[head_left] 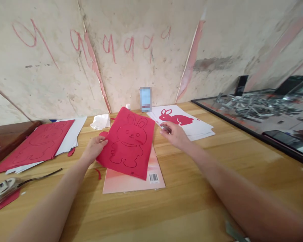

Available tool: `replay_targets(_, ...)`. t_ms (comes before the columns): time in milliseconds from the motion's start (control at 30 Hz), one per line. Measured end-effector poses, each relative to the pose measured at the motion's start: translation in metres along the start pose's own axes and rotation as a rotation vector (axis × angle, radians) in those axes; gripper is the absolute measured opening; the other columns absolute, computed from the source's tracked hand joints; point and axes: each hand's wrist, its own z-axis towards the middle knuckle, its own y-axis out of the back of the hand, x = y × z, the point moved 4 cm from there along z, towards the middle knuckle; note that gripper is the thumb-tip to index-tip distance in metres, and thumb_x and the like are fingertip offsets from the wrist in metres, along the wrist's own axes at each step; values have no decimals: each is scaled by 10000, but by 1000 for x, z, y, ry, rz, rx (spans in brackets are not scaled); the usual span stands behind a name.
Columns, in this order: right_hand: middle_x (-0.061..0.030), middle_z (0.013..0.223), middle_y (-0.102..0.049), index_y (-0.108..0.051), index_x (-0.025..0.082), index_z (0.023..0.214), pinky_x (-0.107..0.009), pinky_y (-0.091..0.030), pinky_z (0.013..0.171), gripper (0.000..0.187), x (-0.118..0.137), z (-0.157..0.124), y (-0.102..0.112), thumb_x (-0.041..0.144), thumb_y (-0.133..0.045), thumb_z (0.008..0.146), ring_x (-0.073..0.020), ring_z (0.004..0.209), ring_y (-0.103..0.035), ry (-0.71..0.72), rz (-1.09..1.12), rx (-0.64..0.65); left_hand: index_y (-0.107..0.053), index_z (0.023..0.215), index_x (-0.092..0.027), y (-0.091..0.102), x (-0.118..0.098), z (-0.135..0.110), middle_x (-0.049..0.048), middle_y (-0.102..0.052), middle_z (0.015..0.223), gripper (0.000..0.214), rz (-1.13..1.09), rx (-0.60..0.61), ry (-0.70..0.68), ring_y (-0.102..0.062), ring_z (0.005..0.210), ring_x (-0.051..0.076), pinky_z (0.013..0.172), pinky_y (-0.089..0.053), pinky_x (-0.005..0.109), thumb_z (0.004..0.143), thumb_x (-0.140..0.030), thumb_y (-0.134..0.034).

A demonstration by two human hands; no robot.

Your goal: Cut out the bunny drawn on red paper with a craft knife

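While the left hand (97, 148) pinched, to its right, a rectangular red paper sheet (128, 146) with a black rabbit outline (129, 139), the right hand (176, 135) was closed on a small greyish object (166, 127).

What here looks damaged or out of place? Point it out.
The wall: its surface has split and peeled, baring pink strips, and red scrawls mark it. On the table, crumpled paper and a loose red scrap near the left hand look stray. Grey strips lie heaped untidily at right.
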Motion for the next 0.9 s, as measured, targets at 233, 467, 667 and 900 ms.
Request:
replay_targets(233,-67,966,-683,-602,206,1063,-300,-431,712,270,15,-14,-29,239,-554,800,-196,851,-614,49,-219,222,-506,682,-181,-18,-14,-12,-38,-508,519,187,107,19,7,-506,468,126,442,-335,212,726,-363,-518)
replay_targets(467,-59,948,-690,-632,227,1009,-301,-404,662,217,16,-15,-30,268,-526,824,-211,824,-613,92,-246,247,-400,505,-203,-17,-26,-24,-36,-431,391,232,373,165,9,-478,380,145,419,-298,239,709,-279,-479)
replay_targets(667,-54,928,-696,-648,234,1038,-299,-411,683,249,20,-15,-26,258,-514,829,-202,835,-614,94,-236,204,-441,497,-209,-9,-30,-46,13,-520,446,242,592,135,13,-582,498,216,504,-374,275,717,-288,-502)
replay_targets(900,-22,808,-674,-643,208,941,-286,-422,673,202,31,-10,-20,265,-500,810,-161,720,-580,95,25,86,-559,1003,-231,-36,-62,-102,51,-670,951,245,549,100,-233,-631,901,224,786,-468,340,871,-393,-432)
